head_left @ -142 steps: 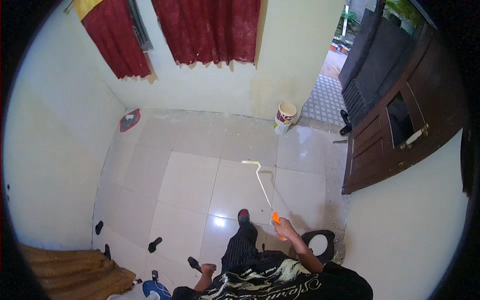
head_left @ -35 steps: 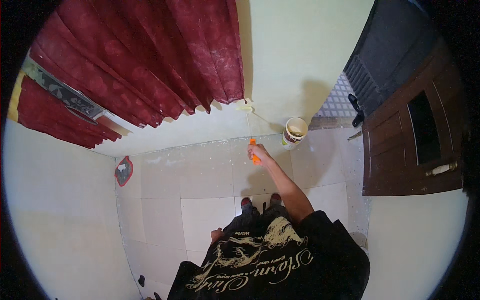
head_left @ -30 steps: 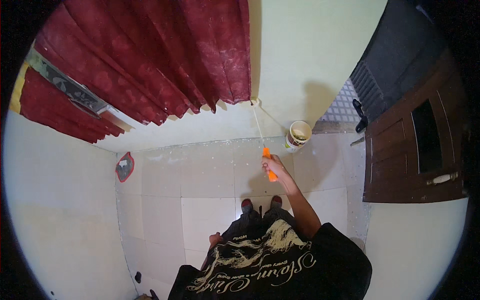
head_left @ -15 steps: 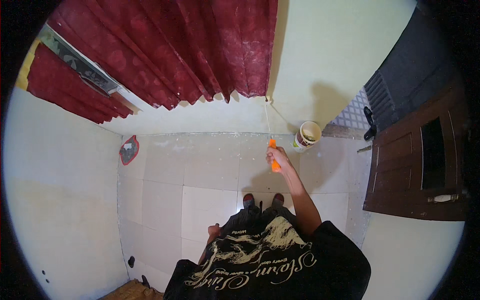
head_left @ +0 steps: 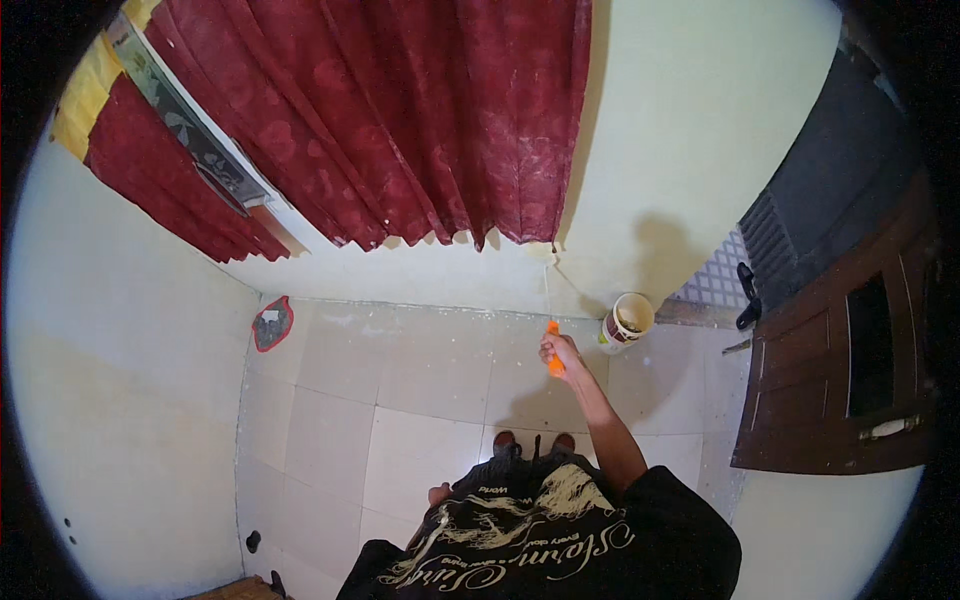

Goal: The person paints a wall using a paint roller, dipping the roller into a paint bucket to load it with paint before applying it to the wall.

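Note:
My right hand is closed around the orange handle of a paint roller, arm stretched toward the wall. Its thin pale rod runs up from the handle to the cream wall, ending just below the lower right corner of the dark red curtain. The roller's head hardly stands out against the wall. To the right of that hand, a white bucket with a printed side stands by the wall, something pale inside. My left hand hangs low beside my thigh, partly hidden by my black shirt; its fingers are too small to read.
A brown wooden door stands on the right, beside a doorway with dark footwear. A red-rimmed grey object lies in the far left corner. Pale specks dot the tiled floor along the wall. A second red curtain hangs left.
The whole view has tilted upward, so wall, curtain and bucket sit lower in the picture. My right hand still grips the roller, its rod still reaching to the wall near the curtain's hem.

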`<action>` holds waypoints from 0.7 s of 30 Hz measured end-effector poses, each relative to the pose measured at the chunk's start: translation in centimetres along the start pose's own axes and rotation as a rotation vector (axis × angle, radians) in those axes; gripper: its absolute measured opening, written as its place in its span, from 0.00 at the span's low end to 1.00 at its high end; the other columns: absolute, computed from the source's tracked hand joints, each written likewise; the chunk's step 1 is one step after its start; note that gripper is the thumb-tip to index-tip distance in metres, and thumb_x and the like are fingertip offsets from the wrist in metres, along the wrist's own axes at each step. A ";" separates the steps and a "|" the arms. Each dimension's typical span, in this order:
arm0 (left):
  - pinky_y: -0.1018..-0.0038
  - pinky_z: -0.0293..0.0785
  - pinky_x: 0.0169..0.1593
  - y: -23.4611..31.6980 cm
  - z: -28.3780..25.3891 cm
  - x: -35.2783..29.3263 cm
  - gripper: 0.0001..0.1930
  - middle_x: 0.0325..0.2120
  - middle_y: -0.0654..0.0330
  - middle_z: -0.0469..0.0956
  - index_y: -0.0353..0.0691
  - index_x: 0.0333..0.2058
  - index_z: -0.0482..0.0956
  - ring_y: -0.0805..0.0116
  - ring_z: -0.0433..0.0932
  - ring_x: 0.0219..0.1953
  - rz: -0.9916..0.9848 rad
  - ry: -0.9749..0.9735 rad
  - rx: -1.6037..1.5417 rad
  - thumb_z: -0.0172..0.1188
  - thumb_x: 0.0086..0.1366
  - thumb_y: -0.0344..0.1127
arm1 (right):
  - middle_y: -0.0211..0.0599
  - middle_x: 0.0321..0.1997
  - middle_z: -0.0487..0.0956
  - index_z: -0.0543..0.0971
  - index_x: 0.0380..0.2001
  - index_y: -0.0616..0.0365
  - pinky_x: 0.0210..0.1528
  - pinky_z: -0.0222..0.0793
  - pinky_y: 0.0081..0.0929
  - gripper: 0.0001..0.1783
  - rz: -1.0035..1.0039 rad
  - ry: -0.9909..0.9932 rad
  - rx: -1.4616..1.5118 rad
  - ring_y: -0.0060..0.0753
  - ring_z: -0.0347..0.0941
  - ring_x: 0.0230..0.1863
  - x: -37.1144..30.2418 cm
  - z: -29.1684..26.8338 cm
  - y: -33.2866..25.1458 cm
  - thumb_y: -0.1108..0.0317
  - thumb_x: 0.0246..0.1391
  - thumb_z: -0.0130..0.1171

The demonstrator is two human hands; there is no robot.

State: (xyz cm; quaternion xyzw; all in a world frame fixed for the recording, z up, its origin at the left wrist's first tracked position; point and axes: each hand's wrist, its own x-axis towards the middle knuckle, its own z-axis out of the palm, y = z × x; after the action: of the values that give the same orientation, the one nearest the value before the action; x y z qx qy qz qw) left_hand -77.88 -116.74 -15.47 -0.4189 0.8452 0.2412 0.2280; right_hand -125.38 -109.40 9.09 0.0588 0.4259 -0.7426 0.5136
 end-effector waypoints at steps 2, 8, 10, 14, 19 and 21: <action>0.56 0.69 0.29 0.0 1.4 0.4 0.12 0.20 0.45 0.74 0.39 0.27 0.72 0.47 0.74 0.25 -0.085 0.083 -0.029 0.54 0.46 0.40 | 0.20 0.12 0.58 0.62 0.16 0.55 0.11 0.48 0.11 0.09 -0.033 -0.012 0.007 0.12 0.52 0.11 1.1 -0.1 0.2 0.73 0.43 0.49; 0.60 0.70 0.33 1.1 1.6 0.4 0.14 0.23 0.45 0.75 0.39 0.28 0.75 0.49 0.75 0.28 -0.208 0.070 -0.087 0.54 0.45 0.42 | 0.23 0.10 0.58 0.62 0.13 0.55 0.12 0.51 0.16 0.09 -0.002 0.011 -0.063 0.17 0.54 0.10 -1.9 1.2 -0.4 0.75 0.41 0.49; 0.60 0.70 0.33 2.0 1.2 -0.3 0.14 0.23 0.45 0.75 0.39 0.28 0.75 0.49 0.75 0.28 -0.181 0.069 -0.076 0.55 0.45 0.42 | 0.25 0.09 0.58 0.62 0.11 0.55 0.12 0.52 0.19 0.10 0.000 0.033 -0.075 0.21 0.56 0.09 -1.5 1.6 -0.1 0.75 0.39 0.49; 0.61 0.71 0.34 3.4 -0.8 -0.4 0.14 0.23 0.46 0.75 0.40 0.28 0.76 0.50 0.75 0.29 -0.048 0.059 -0.002 0.55 0.45 0.42 | 0.24 0.09 0.59 0.61 0.11 0.53 0.11 0.52 0.18 0.11 -0.073 0.030 -0.134 0.20 0.56 0.09 2.0 -1.6 0.3 0.74 0.39 0.49; 0.62 0.71 0.35 2.2 -2.2 -1.0 0.14 0.24 0.47 0.75 0.40 0.28 0.76 0.51 0.75 0.29 0.006 0.069 0.053 0.55 0.45 0.43 | 0.22 0.09 0.58 0.62 0.12 0.52 0.11 0.50 0.15 0.10 -0.013 0.025 -0.187 0.16 0.54 0.09 0.1 -1.8 1.9 0.72 0.40 0.50; 0.63 0.71 0.37 1.6 -1.2 -0.4 0.15 0.24 0.49 0.76 0.42 0.29 0.77 0.53 0.76 0.30 -0.042 0.029 0.110 0.55 0.44 0.44 | 0.22 0.10 0.59 0.63 0.12 0.53 0.10 0.50 0.15 0.09 -0.051 0.083 -0.282 0.15 0.55 0.10 -3.2 -1.9 1.7 0.71 0.40 0.49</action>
State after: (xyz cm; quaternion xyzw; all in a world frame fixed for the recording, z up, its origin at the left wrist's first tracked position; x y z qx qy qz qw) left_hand -79.23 -116.42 -13.94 -0.4269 0.8514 0.1834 0.2434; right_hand -123.17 -106.02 8.64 0.0058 0.5480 -0.6852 0.4797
